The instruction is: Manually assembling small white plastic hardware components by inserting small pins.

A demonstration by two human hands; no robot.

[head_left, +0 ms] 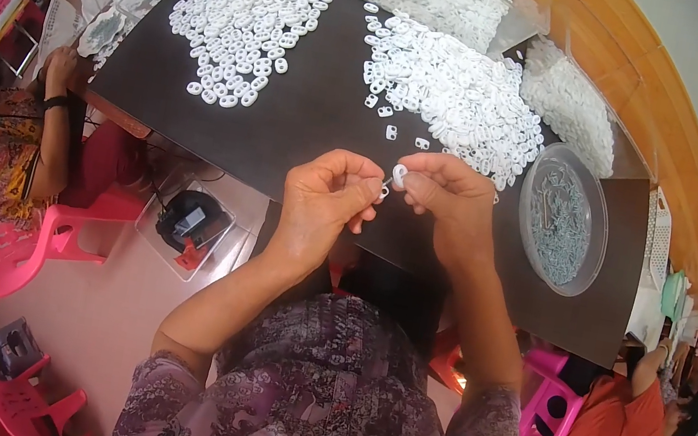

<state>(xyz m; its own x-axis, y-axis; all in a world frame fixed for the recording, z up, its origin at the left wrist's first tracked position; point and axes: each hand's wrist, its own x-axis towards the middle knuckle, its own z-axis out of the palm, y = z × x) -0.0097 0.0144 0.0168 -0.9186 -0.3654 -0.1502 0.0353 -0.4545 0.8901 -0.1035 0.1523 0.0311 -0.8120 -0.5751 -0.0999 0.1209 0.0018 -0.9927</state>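
Above the table's near edge, my left hand [327, 195] and my right hand [455, 207] meet, both closed in a pinch. Between my right thumb and fingers is a white oval plastic piece [400, 174]. My left fingertips grip a smaller white piece with a hole [384, 193], just below the oval one; a thin grey metal bit shows beside it. Whether the two pieces touch, I cannot tell. Beyond my hands lie a heap of white oval two-hole pieces [249, 14] on the left and a heap of flatter white two-hole pieces [456, 87] on the right.
A round clear tub [584, 264] of small grey metal parts stands right of my hands on the dark table [312, 109]. Clear bins [534, 17] of white pieces line the back. People sit at the left [15, 150] and right [626, 421], near pink chairs [16, 253].
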